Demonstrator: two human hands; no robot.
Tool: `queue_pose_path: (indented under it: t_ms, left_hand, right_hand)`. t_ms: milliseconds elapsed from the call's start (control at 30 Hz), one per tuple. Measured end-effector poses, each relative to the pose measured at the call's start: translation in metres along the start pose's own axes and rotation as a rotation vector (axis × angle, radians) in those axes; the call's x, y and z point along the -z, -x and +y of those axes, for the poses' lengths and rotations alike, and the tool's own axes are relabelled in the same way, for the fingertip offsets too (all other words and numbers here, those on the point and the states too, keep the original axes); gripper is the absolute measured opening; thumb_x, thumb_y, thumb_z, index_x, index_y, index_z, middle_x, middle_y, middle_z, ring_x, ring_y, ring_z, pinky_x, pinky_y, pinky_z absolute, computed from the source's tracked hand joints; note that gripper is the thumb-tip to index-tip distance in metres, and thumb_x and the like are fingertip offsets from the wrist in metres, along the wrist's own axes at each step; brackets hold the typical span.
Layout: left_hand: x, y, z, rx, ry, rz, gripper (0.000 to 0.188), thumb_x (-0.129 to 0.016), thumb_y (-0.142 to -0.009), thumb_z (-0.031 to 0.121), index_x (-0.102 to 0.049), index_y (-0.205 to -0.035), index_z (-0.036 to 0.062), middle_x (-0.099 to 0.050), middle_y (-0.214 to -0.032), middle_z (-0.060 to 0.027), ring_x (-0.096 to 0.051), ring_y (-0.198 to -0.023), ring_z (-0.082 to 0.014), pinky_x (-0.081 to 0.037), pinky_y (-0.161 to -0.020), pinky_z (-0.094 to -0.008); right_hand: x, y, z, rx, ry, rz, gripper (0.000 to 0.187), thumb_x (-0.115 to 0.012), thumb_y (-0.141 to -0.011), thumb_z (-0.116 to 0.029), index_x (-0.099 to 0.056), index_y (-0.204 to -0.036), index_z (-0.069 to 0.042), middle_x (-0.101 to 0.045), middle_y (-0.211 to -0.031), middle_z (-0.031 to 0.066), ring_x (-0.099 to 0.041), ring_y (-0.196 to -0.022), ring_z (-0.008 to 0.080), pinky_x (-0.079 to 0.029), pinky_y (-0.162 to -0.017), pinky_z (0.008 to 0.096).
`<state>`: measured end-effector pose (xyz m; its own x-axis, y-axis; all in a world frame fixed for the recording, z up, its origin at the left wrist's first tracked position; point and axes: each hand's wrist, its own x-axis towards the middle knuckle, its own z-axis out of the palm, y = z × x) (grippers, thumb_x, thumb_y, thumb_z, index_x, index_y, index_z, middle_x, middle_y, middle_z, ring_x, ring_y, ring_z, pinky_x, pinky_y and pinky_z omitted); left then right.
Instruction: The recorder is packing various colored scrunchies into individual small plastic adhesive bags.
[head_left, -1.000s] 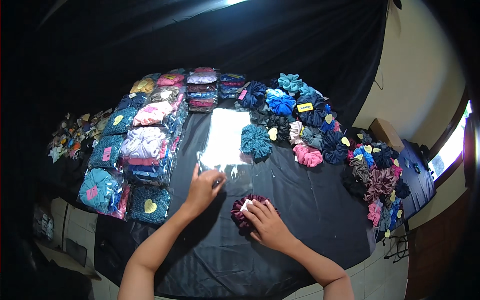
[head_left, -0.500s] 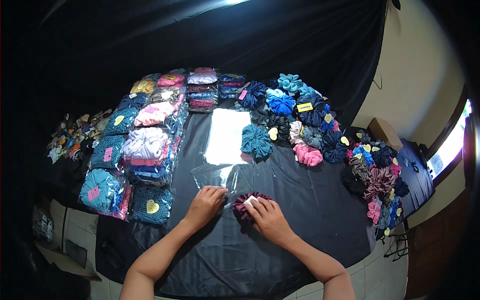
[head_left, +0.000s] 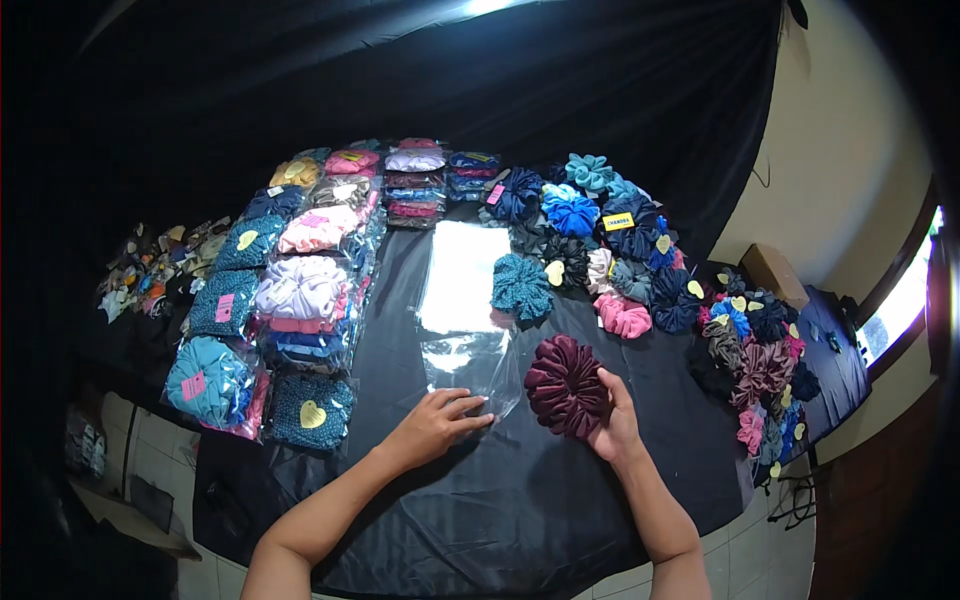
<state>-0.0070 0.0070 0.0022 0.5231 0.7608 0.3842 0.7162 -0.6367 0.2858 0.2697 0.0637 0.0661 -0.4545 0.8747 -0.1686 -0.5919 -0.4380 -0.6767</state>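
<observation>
A dark maroon scrunchie (head_left: 566, 386) is raised above the black cloth, its gathered face tilted up. My right hand (head_left: 614, 425) is closed on its right edge, thumb showing at the front and the other fingers largely hidden behind it. To the left, my left hand (head_left: 440, 430) lies low over the cloth with fingers stretched and slightly apart. Its fingertips touch the near edge of a clear plastic bag (head_left: 465, 365), which lies flat. Beyond that bag is a bright white stack of bags (head_left: 466, 278), overexposed by glare.
Bagged scrunchies (head_left: 297, 288) stand in stacked rows at the left and back. Loose scrunchies, such as a teal one (head_left: 520, 288) and a pink one (head_left: 623, 316), heap at the right. Another pile (head_left: 762, 368) lies at the far right. A cluttered heap (head_left: 160, 268) is far left.
My right hand has lifted the maroon scrunchie off the cloth and turned it, hiding the white piece seen on it. My left hand has shifted right, and the clear bag now lies straighter.
</observation>
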Motion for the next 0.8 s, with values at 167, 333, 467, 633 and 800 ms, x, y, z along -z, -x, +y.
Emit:
queue_pose_path:
  t_ms: [167,333,467,633,800]
  left_hand:
    - [-0.003,-0.003,0.004,-0.070,0.042,0.009,0.037,-0.064,-0.086,0.014,-0.062,-0.122,0.0120,-0.056,-0.130,-0.0076,-0.047,-0.125,-0.0270,-0.038,-0.105,-0.0438]
    - [-0.028,0.009,-0.010,0.071,0.404,-0.028,0.043,-0.066,-0.084,0.018,-0.060,-0.124,0.0080,-0.049,-0.137,-0.0123,-0.040,-0.133,-0.0303,-0.031,-0.111,-0.0470]
    - [-0.020,0.012,-0.007,-0.004,0.311,-0.083,0.054,-0.060,-0.089,0.033,-0.049,-0.137,0.0094,-0.041,-0.147,-0.0136,-0.030,-0.142,-0.0288,-0.020,-0.117,-0.0461]
    - [-0.016,0.008,-0.008,-0.038,0.280,-0.033,0.053,-0.064,-0.086,0.025,-0.050,-0.135,0.0098,-0.047,-0.142,-0.0143,-0.037,-0.138,-0.0301,-0.024,-0.116,-0.0445]
    - [-0.013,0.005,-0.005,0.007,0.286,-0.096,0.052,-0.068,-0.080,0.014,-0.054,-0.131,0.0115,-0.048,-0.140,-0.0149,-0.034,-0.139,-0.0323,-0.022,-0.117,-0.0480]
  right_hand:
    - [-0.025,0.005,0.014,-0.041,0.217,-0.148,0.049,-0.064,-0.088,-0.009,-0.044,-0.132,-0.002,-0.058,-0.118,0.0096,-0.060,-0.110,0.0191,-0.048,-0.098,0.0353]
    - [-0.055,0.010,0.038,-0.156,0.229,-0.279,0.049,-0.066,-0.088,-0.007,-0.044,-0.132,-0.004,-0.058,-0.118,0.0062,-0.057,-0.109,0.0137,-0.045,-0.097,0.0313]
    - [-0.055,0.005,0.060,-0.224,0.350,-0.287,0.054,-0.068,-0.087,-0.008,-0.042,-0.134,-0.004,-0.055,-0.124,0.0058,-0.054,-0.115,0.0150,-0.042,-0.101,0.0320]
    - [-0.023,-0.014,0.070,-0.161,0.457,-0.205,0.048,-0.068,-0.088,-0.009,-0.046,-0.129,-0.004,-0.058,-0.116,0.0052,-0.057,-0.108,0.0129,-0.045,-0.096,0.0295]
    - [-0.013,-0.008,0.071,0.043,0.665,-0.168,0.042,-0.070,-0.087,-0.009,-0.048,-0.123,-0.003,-0.060,-0.108,0.0035,-0.059,-0.100,0.0098,-0.046,-0.091,0.0272]
